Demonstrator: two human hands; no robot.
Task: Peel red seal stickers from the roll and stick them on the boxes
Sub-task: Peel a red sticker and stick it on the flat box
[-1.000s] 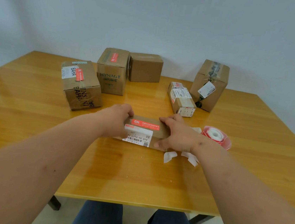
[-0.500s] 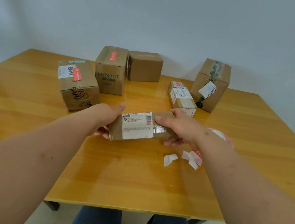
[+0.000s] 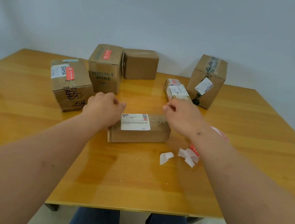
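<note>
box [image 3: 138, 129] lay flat on counter [image 3: 117, 173], between and below both hands | left hand [image 3: 105, 107], right hand [image 3: 181, 115]: fingers loosely curled, gripping nothing | 0.5 s earlier: box was held aloft

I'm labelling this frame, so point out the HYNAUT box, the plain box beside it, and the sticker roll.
HYNAUT box [image 3: 103, 77]: head view, front face.
Plain box [image 3: 141, 68]: head view, front face.
Sticker roll [image 3: 219, 134]: head view, red edge showing past the right forearm.
</note>
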